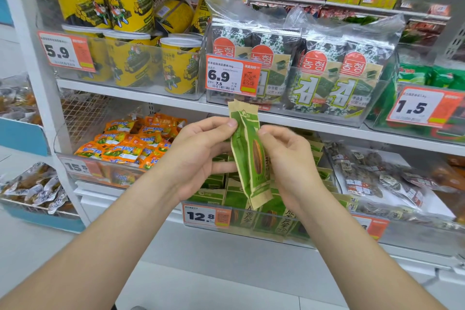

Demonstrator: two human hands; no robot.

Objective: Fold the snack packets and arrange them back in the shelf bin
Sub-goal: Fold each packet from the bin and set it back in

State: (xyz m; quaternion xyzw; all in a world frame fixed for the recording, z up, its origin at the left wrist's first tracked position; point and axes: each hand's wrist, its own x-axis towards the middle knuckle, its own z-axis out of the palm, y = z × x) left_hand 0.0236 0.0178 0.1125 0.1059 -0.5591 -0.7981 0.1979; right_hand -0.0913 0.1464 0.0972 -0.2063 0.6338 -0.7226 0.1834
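1. Head view: a shopper's left hand [201, 156] and right hand [289, 158] hold one green packet [251, 156] upright in front of the shelf, above the bin [251, 231] of matching packets.
2. The left grip is pinched on the packet's left edge, thumb near the top; the right grip is closed on its right edge, fingers behind. Held this way, the packet appears creased lengthwise, its sides drawn together, likely so it slots in narrow.
3. The bin sits on the lower shelf behind a 12.8 price tag [206, 215], its packets standing in rows; the held one hangs clear of them, not yet returned.
4. Seaweed packs [327, 78] fill the bin above.
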